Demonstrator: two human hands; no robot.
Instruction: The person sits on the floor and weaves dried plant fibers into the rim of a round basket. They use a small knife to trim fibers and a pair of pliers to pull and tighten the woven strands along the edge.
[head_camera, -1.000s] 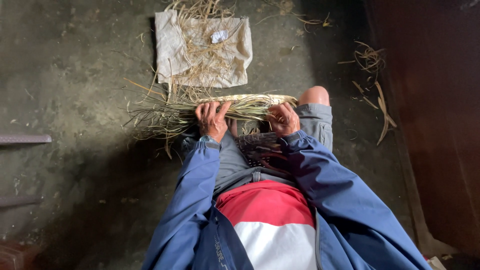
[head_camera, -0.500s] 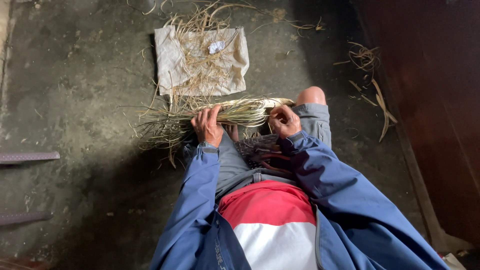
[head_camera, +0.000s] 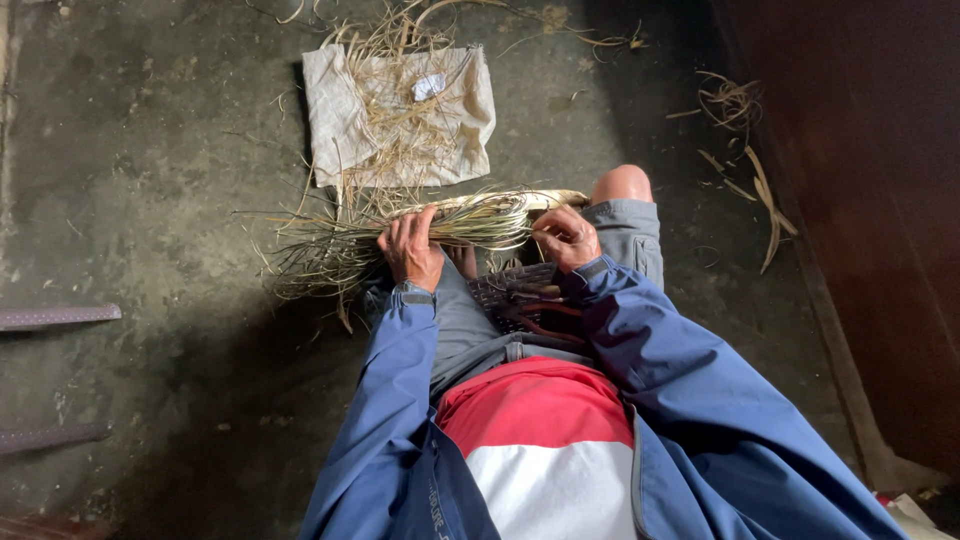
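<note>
Head view: the left hand (head_camera: 410, 250) is closed around a bundle of dry straw (head_camera: 470, 218) lying across the knees; the right hand (head_camera: 565, 238) pinches its far end. Beyond both hands, a cloth (head_camera: 340, 120) on the floor carries loose, ungathered straw.

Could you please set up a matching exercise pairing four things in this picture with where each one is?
Things:
1. left hand
2. right hand
3. cloth sheet
4. woven basket piece

Places:
A. flat on the floor beyond the bundle
B. on the lap
C. gripping the grass bundle near its frayed end
D. at the bundle's end by the bare knee

Pairs: 1-C, 2-D, 3-A, 4-B
</note>
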